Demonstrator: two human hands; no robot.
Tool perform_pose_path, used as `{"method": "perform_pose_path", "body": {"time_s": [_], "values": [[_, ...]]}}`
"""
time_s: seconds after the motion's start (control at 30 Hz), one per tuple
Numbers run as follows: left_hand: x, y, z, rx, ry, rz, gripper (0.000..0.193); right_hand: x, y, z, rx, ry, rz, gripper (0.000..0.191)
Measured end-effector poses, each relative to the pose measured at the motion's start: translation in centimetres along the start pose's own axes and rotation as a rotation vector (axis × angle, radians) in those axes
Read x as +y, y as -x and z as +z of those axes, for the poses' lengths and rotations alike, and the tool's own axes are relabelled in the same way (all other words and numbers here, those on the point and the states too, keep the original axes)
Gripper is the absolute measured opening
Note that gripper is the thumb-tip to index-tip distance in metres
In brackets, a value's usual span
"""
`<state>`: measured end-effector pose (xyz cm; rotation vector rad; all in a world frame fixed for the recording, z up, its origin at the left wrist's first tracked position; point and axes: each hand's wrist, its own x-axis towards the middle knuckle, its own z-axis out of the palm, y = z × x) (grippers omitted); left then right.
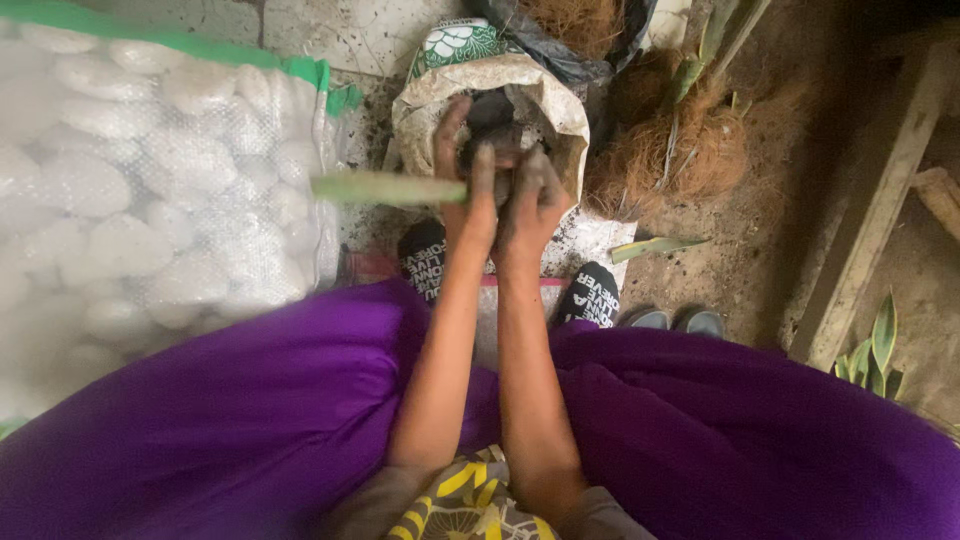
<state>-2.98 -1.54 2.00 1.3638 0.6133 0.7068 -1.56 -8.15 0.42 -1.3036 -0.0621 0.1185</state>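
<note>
Both my hands reach into the open mouth of a paper sack that holds dark soil. My left hand grips a long pale green leaf that sticks out to the left, and its fingers are dirty with soil. My right hand is cupped beside it, closed over a clump of dark soil at the sack's opening. The two hands touch each other. How deep the leaf's base goes into the soil is hidden.
A clear bag of white pebbles with a green top lies at the left. Brown coconut fibre sits at the right. A loose leaf lies on the ground, a wooden plank and a small plant further right. My purple skirt fills the foreground.
</note>
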Motion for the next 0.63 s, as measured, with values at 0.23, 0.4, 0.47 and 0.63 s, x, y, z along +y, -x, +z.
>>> {"method": "perform_pose_path", "body": {"time_s": [0.23, 0.4, 0.47, 0.63], "values": [[-0.6, 0.5, 0.5, -0.131, 0.715, -0.428, 0.043, -3.1, -0.8, 1.6, 0.059, 0.272, -0.188, 0.061], [-0.9, 1.5, 0.5, -0.258, 0.577, -0.202, 0.042, -1.7, -1.1, 0.9, 0.097, 0.082, -0.173, 0.059], [-0.9, 1.3, 0.6, -0.256, 0.304, 0.08, 0.04, -0.9, -1.2, 0.5, 0.064, 0.009, -0.201, 0.059], [-1.2, 1.3, 0.9, -0.126, 0.38, -0.265, 0.034, 0.5, -1.5, -0.7, -0.001, -0.06, 0.001, 0.072]]}}
